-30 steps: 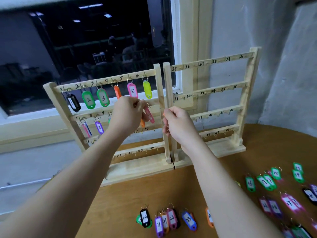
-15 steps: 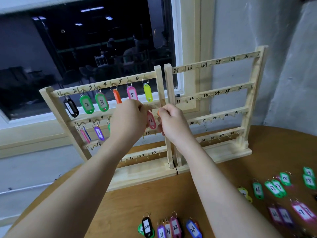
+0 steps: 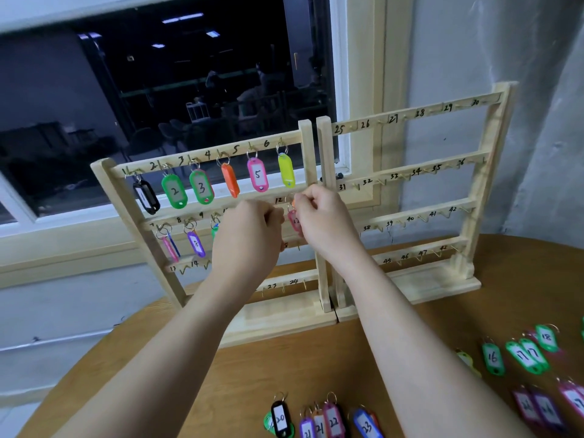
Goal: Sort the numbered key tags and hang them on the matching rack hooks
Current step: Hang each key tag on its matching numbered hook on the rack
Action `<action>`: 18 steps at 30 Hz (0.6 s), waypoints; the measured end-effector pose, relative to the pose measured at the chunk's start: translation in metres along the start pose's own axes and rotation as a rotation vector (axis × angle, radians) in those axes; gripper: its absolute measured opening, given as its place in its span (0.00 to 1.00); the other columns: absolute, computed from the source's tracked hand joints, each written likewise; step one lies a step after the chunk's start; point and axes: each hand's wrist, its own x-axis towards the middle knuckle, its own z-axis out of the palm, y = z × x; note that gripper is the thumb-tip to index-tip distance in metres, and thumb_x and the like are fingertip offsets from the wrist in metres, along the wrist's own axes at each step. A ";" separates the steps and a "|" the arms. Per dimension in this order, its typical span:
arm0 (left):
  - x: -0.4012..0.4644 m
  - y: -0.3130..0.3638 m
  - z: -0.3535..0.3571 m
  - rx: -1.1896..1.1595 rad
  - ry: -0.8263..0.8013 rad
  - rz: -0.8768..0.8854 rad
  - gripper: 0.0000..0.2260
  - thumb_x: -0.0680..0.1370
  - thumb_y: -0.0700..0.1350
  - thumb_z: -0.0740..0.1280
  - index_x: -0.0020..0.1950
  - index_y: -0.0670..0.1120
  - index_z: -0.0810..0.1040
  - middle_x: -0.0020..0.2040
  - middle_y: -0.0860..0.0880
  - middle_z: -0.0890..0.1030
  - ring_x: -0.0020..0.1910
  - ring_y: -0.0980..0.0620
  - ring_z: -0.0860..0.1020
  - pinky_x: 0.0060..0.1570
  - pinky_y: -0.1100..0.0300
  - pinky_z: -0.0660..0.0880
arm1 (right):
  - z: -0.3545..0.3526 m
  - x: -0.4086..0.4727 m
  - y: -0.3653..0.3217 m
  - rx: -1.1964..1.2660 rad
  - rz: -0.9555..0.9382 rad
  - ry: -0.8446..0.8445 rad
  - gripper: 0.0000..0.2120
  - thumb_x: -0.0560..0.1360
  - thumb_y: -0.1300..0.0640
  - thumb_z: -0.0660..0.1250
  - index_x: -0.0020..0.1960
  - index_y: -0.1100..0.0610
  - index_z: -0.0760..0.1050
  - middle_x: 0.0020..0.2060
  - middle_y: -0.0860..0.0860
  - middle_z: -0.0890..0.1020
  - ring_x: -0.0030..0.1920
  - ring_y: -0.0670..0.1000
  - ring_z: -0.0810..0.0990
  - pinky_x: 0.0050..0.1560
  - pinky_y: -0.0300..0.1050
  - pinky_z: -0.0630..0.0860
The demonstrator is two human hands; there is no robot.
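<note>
Lying nearest on the wooden table [image 3: 221, 390], well in front of the left rack [image 3: 218, 273], is a row of tags: black 20 [image 3: 280, 418], purple 21 [image 3: 307, 429], pink 22 [image 3: 333, 420] and blue 23 [image 3: 366, 425]. Off to the right of that rack's base lie green tags marked 16 [image 3: 493, 358], 17 [image 3: 527, 355] and 18 [image 3: 546, 337], with several pink and purple tags [image 3: 548, 406] nearer the table edge. Both hands are raised at the left rack's second rail. Left hand [image 3: 249, 235]: fingers curled together at the rail; what they hold is hidden. Right hand [image 3: 322, 221]: fingertips pinching something small and orange by the hook marked 12, with the pink tag 12 [image 3: 295, 221] hanging just beside the knuckles. Same rail, further left: pink tag [image 3: 170, 248], purple 8 [image 3: 196, 243], a green tag [image 3: 215, 230] partly hidden. Top rail: black tag [image 3: 146, 197], green 2 [image 3: 174, 191], green 3 [image 3: 201, 187], orange tag [image 3: 230, 180], pink 5 [image 3: 257, 174], yellow tag [image 3: 286, 170]. Touching the left rack's right post stands the right rack [image 3: 474, 191], numbered 25 upward. Behind the left rack, a dark window [image 3: 158, 90].
</note>
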 end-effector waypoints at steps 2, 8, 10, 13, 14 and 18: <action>-0.006 -0.003 0.001 -0.012 -0.020 -0.024 0.18 0.82 0.44 0.61 0.35 0.43 0.80 0.26 0.51 0.80 0.28 0.53 0.78 0.37 0.54 0.79 | 0.004 0.000 0.004 -0.088 -0.008 0.023 0.12 0.84 0.54 0.59 0.43 0.54 0.74 0.37 0.50 0.80 0.40 0.51 0.80 0.41 0.48 0.78; -0.036 -0.011 0.019 -0.087 -0.060 -0.006 0.15 0.81 0.47 0.63 0.37 0.46 0.81 0.26 0.49 0.80 0.26 0.52 0.77 0.33 0.54 0.77 | -0.006 -0.019 0.021 -0.154 0.002 0.027 0.16 0.84 0.51 0.61 0.37 0.52 0.70 0.30 0.45 0.73 0.31 0.44 0.71 0.27 0.32 0.63; -0.047 -0.013 0.032 -0.132 -0.105 0.002 0.16 0.81 0.49 0.62 0.36 0.45 0.80 0.27 0.48 0.80 0.28 0.48 0.78 0.32 0.51 0.77 | -0.019 -0.034 0.035 -0.174 0.034 0.002 0.15 0.83 0.50 0.61 0.39 0.54 0.73 0.31 0.47 0.74 0.31 0.46 0.72 0.29 0.36 0.64; -0.066 -0.008 0.055 -0.140 -0.222 -0.015 0.15 0.81 0.43 0.63 0.36 0.43 0.80 0.29 0.49 0.81 0.24 0.58 0.75 0.28 0.58 0.73 | -0.060 -0.059 0.073 -0.306 0.142 0.041 0.14 0.82 0.52 0.64 0.40 0.56 0.77 0.33 0.50 0.80 0.37 0.51 0.79 0.36 0.44 0.69; -0.072 -0.007 0.065 -0.136 -0.277 -0.009 0.14 0.80 0.42 0.63 0.36 0.43 0.80 0.30 0.49 0.82 0.24 0.59 0.74 0.29 0.60 0.71 | -0.077 -0.069 0.090 -0.347 0.192 0.070 0.13 0.81 0.53 0.65 0.40 0.57 0.78 0.34 0.51 0.81 0.39 0.53 0.80 0.38 0.45 0.70; -0.092 -0.004 0.111 -0.114 -0.478 0.069 0.10 0.79 0.42 0.65 0.37 0.47 0.79 0.37 0.48 0.83 0.40 0.46 0.81 0.41 0.56 0.75 | -0.136 -0.111 0.142 -0.505 0.374 0.106 0.13 0.78 0.55 0.69 0.37 0.59 0.78 0.31 0.53 0.81 0.38 0.59 0.81 0.41 0.50 0.75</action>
